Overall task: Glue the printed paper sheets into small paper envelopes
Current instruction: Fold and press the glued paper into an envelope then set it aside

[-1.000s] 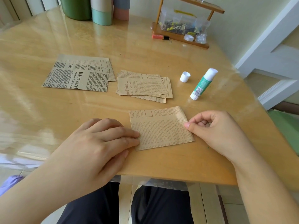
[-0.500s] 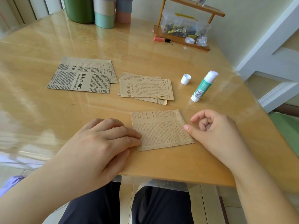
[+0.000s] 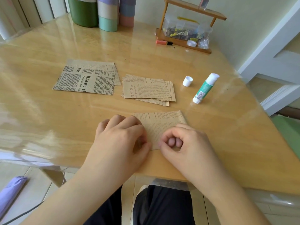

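Table [image 3: 48,111]: glossy wood; carries all the paper.
Sheets [image 3: 86,78]: flat stack, far left, bold newsprint.
Envelopes [image 3: 147,90]: fanned pile at centre.
Envelope [image 3: 159,125]: tan, small print, boxed stamp mark by its far edge; lies flat near the table's front edge, long axis left to right.
Left hand [image 3: 121,142]: fingers curled, pressing its left part.
Right hand [image 3: 183,143]: fingers curled on its right part; grasp cannot be told.
Glue [image 3: 205,88]: uncapped, lying on its side, right of pile.
Cap [image 3: 187,81]: just left of the glue.

Soft daylight from the far left fills my view, throwing pale glare across the glossy table [image 3: 48,111] on the left and near edge, while my hands look slightly motion-blurred, shadows stay faint, and straight lines bow at the frame's edges.
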`<state>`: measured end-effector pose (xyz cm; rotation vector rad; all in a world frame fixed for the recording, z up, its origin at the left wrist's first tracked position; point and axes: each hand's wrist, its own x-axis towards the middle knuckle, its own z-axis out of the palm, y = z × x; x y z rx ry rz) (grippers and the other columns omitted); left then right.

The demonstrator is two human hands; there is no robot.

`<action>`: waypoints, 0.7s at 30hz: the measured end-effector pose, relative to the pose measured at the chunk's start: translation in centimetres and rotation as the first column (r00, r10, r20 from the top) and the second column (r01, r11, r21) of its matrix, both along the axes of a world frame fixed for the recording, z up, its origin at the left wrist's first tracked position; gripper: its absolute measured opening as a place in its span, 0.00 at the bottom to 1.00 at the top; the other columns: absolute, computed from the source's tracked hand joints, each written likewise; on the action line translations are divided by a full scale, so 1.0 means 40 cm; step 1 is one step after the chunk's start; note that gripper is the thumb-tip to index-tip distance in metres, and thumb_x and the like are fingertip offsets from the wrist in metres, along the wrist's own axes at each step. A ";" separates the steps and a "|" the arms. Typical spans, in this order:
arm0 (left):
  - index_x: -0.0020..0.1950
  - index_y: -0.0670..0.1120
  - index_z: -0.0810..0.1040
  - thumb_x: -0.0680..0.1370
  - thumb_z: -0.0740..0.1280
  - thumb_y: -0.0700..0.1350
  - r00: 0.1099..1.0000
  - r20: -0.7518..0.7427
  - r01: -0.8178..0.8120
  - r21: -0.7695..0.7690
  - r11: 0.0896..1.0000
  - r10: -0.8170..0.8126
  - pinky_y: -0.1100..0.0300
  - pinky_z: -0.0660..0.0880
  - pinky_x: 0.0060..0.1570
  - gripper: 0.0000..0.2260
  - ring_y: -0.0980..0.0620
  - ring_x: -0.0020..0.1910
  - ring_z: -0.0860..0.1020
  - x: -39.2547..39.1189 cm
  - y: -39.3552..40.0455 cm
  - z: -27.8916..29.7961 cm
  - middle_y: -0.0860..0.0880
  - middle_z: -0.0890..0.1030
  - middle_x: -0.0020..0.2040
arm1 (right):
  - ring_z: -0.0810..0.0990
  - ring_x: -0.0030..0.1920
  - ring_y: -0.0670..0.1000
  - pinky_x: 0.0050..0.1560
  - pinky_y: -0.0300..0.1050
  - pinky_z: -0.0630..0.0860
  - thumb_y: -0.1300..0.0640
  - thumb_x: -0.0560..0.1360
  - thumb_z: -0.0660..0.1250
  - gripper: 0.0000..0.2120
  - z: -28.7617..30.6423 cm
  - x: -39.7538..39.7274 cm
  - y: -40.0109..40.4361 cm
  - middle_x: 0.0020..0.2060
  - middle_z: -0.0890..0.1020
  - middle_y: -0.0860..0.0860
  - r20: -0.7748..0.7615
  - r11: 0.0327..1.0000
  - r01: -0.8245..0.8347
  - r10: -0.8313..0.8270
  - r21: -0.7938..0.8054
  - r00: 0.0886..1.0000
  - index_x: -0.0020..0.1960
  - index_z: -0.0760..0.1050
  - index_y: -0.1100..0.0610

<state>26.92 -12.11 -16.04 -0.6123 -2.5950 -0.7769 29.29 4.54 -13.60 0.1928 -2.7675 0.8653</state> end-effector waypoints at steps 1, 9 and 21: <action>0.32 0.54 0.73 0.68 0.59 0.56 1.000 -0.004 0.003 0.007 1.000 -0.003 0.55 0.63 0.46 0.09 0.53 0.42 0.69 0.000 -0.002 -0.002 0.59 0.74 0.38 | 0.72 0.34 0.41 0.34 0.27 0.66 0.63 0.66 0.73 0.08 0.002 0.002 0.011 0.28 0.71 0.43 0.001 1.000 0.024 -0.024 0.006 1.000 0.32 0.78 0.53; 0.34 0.53 0.73 0.69 0.60 0.57 1.000 -0.022 0.015 -0.004 1.000 -0.015 0.54 0.64 0.48 0.10 0.53 0.43 0.68 -0.003 -0.005 -0.010 0.59 0.73 0.39 | 0.70 0.31 0.43 0.31 0.29 0.66 0.64 0.66 0.72 0.10 0.023 0.007 0.116 0.27 0.70 0.45 0.048 0.979 0.201 -0.202 0.034 0.978 0.30 0.77 0.52; 0.29 0.53 0.75 0.66 0.59 0.50 0.998 -0.045 -0.046 -0.061 0.997 0.043 0.54 0.60 0.45 0.08 0.50 0.34 0.72 -0.007 0.027 0.001 0.57 0.73 0.31 | 0.72 0.35 0.44 0.35 0.30 0.68 0.61 0.68 0.72 0.06 0.037 -0.016 0.025 0.30 0.73 0.44 0.055 0.999 -0.031 0.030 0.017 0.998 0.34 0.79 0.54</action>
